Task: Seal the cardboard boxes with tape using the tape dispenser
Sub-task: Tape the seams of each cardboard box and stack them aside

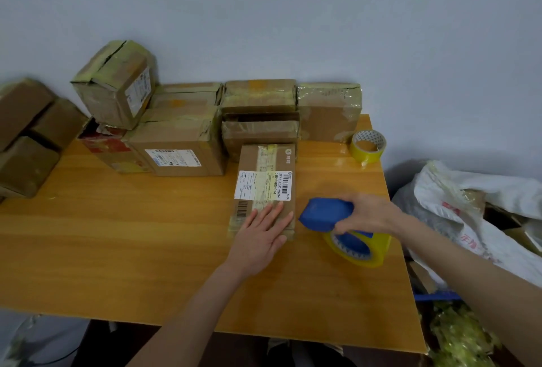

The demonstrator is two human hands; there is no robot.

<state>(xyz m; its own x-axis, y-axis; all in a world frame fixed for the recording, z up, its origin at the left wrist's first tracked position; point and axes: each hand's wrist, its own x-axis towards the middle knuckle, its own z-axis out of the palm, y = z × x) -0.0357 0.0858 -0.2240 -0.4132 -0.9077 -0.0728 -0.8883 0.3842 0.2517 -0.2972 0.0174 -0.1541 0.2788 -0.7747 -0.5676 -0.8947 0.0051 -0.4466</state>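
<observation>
**Box held flat, dispenser at its side**

A flat cardboard box (pixel 265 187) lies right of centre on the wooden table (pixel 117 234), its long axis running near to far. The left hand (pixel 261 237) presses its near end with straight fingers. Just right of the box, the right hand (pixel 369 214) grips the blue tape dispenser (pixel 325 214), nose pointing left. Taped boxes (pixel 181 143) line the far edge and a spare tape roll (pixel 368 145) stands at far right. A white sack (pixel 484 220) slumps beyond the table's right edge, contents unclear.

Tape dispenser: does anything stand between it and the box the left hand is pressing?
Nothing visible does. The right hand grips the tape dispenser just right of the flat box, with only a strip of bare table between. The left hand lies flat on the box's near end.
</observation>
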